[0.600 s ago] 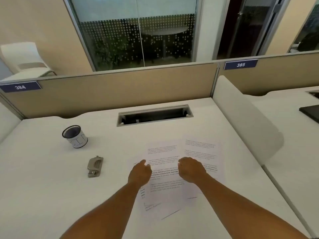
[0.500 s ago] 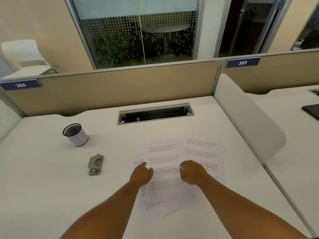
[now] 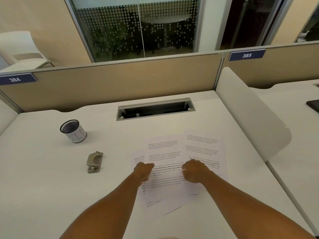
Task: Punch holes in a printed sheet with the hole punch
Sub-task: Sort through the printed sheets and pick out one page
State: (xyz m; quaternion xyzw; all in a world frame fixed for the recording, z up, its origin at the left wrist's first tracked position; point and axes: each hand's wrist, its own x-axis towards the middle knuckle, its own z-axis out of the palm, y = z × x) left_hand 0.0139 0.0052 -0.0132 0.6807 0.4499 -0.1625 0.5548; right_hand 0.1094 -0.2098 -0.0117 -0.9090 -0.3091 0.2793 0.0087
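Head-worn wide view, looking down, forward over desk (image 3: 51, 187)

The left hand (image 3: 144, 170) and right hand (image 3: 194, 171) lie on the overlapping printed sheets (image 3: 165, 152) and hide the middle lines of text beneath them. Their fingertips are curled under, so whether they pinch any paper cannot be told. The print itself is too small and soft to read beyond a few bold words. How many sheets lie in the pile is unclear; perhaps three or four. Both forearms run off the bottom edge. The lettering on the mesh pen cup (image 3: 73, 131) is only partly legible. A black object (image 3: 313, 105) on the neighbouring desk is cut by the right edge.
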